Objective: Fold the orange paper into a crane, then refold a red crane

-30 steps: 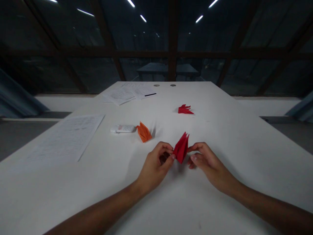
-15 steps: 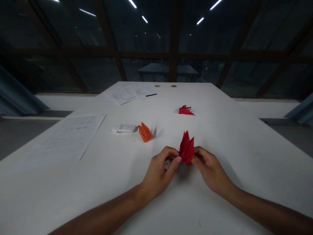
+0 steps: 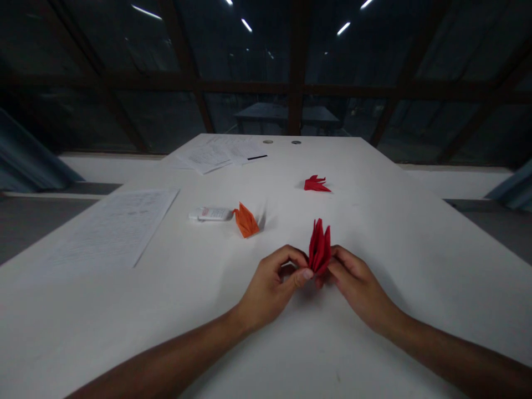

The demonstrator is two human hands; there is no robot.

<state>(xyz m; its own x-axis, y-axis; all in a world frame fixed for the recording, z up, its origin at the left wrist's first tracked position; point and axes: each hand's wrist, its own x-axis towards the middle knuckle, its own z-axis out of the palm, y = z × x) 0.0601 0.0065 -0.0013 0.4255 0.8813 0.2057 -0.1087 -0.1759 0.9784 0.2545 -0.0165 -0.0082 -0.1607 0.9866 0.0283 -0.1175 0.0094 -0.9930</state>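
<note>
Both hands hold a folded red paper origami piece (image 3: 320, 246) just above the white table, its pointed flaps standing upward. My left hand (image 3: 280, 282) pinches its lower left side between thumb and forefinger. At the lower right side, my right hand (image 3: 357, 282) grips it too, with the fingertips partly hidden behind the paper. Beyond the hands, an orange origami crane (image 3: 246, 221) rests to the left. Farther back lies a second red origami piece (image 3: 316, 183) with thin points.
A white glue bottle (image 3: 210, 214) lies beside the orange crane. Printed sheets (image 3: 120, 227) cover the table's left side, with more papers (image 3: 211, 155) at the back and a black pen (image 3: 257, 157) by them. Two round grommets (image 3: 296, 142) sit near the far edge.
The red paper in my hands has turned a little, so its flaps look narrower and show more edge-on. My fingers keep their pinch, and the view has tilted slightly.
</note>
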